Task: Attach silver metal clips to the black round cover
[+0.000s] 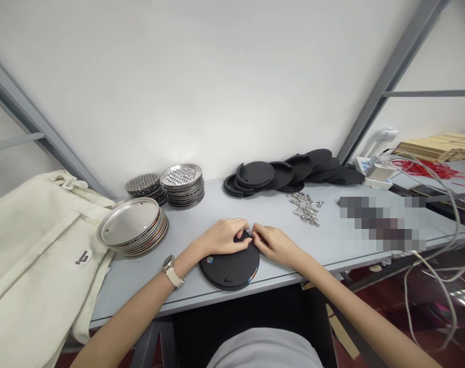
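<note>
A round black disc lies flat near the table's front edge. It has a small coloured sticker on the left and a striped coloured rim showing at the lower right. My left hand rests over its top edge, thumb across the surface, fingers closed at a small silver metal clip. From the right, my right hand pinches the same clip at the disc's upper right edge. How the clip joins the disc is hidden by the fingertips. Loose silver clips lie in a pile beyond my right hand.
Silver round plates are stacked at left, with metal grater discs behind. More black discs overlap along the wall. A cream canvas bag hangs over the left end. White cables and a blurred patch are at right.
</note>
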The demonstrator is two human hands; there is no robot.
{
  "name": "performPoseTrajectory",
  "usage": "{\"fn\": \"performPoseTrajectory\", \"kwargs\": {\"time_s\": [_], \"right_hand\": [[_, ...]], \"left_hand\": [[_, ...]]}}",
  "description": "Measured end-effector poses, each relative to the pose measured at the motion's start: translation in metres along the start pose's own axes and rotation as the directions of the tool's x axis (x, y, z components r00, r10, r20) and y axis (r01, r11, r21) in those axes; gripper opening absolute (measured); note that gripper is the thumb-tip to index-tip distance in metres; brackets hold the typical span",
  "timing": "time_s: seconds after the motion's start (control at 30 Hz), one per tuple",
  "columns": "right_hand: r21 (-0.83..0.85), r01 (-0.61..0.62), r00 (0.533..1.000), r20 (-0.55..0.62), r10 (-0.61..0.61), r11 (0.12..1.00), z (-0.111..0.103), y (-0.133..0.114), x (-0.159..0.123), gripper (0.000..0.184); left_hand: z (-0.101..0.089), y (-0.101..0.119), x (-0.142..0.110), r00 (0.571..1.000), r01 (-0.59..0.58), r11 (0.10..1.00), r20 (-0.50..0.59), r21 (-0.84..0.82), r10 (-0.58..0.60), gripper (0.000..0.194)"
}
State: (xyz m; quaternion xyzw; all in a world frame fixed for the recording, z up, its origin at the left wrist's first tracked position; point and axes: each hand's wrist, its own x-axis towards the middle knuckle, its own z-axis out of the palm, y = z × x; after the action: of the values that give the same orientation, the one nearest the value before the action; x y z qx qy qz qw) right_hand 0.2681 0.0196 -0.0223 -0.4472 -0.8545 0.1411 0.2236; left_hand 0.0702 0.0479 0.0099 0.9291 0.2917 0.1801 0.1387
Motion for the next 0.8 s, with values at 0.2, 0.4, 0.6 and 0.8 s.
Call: {"fn": "performPoseTrajectory", "kwargs": {"time_s": [0.2, 0.4, 0.6, 0.8], "right_hand": [[-0.002, 0.007, 1.0, -0.009, -0.007, 1.0, 0.0016, 0.0005, 0.0002, 0.013], [-0.017, 0.0, 1.0, -0.009, -0.001, 1.0, 0.0019, 0.0007, 0.0004, 0.013], [0.003, 0.0, 1.0, -0.007, 0.0, 1.0, 0.0022, 0.0016, 0.0004, 0.013], [0.042, 0.002, 1.0, -0.012, -0.001, 0.999, 0.0019, 0.0019, 0.0007, 0.012]], "left_hand": [[-0.0001, -0.0001, 0.0005, 1.0, -0.014, 1.0, -0.001, -0.004, 0.014, 0.011], [0.0006, -0.0003, 0.0003, 1.0, -0.013, 1.0, -0.004, -0.004, 0.013, 0.012], [0.0, 0.0003, 0.0004, 1.0, -0.009, 1.0, 0.001, -0.01, 0.009, 0.01], [-0.0005, 0.0009, 0.0004, 1.0, -0.001, 1.0, 0.003, -0.01, 0.001, 0.011]]}}
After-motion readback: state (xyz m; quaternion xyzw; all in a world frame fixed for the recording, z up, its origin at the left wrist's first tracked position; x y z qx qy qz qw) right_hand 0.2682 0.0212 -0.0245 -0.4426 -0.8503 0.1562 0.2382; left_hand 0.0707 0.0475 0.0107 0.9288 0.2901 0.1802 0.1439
